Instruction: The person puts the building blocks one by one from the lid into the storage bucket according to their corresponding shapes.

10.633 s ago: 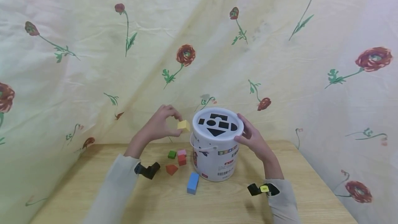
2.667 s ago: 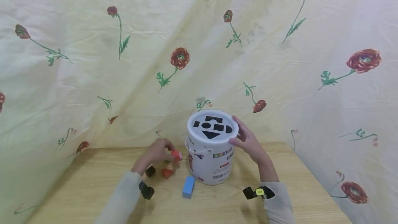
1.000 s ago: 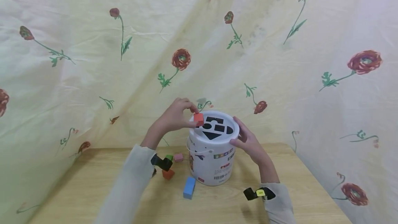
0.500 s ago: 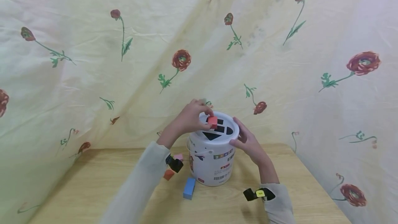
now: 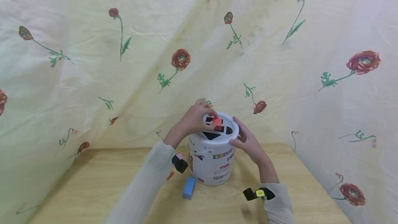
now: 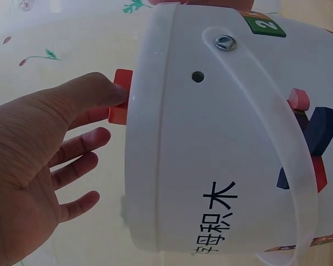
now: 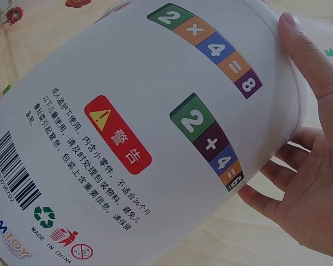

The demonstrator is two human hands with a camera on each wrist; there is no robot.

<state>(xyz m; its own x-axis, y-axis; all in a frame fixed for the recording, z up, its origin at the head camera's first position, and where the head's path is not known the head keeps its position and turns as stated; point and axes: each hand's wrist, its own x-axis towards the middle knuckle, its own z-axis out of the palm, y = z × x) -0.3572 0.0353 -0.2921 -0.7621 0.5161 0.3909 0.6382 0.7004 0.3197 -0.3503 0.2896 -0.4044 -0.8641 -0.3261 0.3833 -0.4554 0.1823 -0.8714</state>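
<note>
White bucket, its inside hidden. Left hand's grip pinches a red block at the holed lid; right hand's clasps the bucket.

On the white bucket, right-wrist view: "2×4=8" is printed at 1 o'clock, "2+4=6" at 3, "警告" at 9, "MADE IN CHINA" between 7 and 8; left-wrist view: "积木" at 5.

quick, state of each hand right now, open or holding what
Left hand: closed, pinching a red block.
Right hand: closed around the upper side of the white bucket, holding it.
</note>
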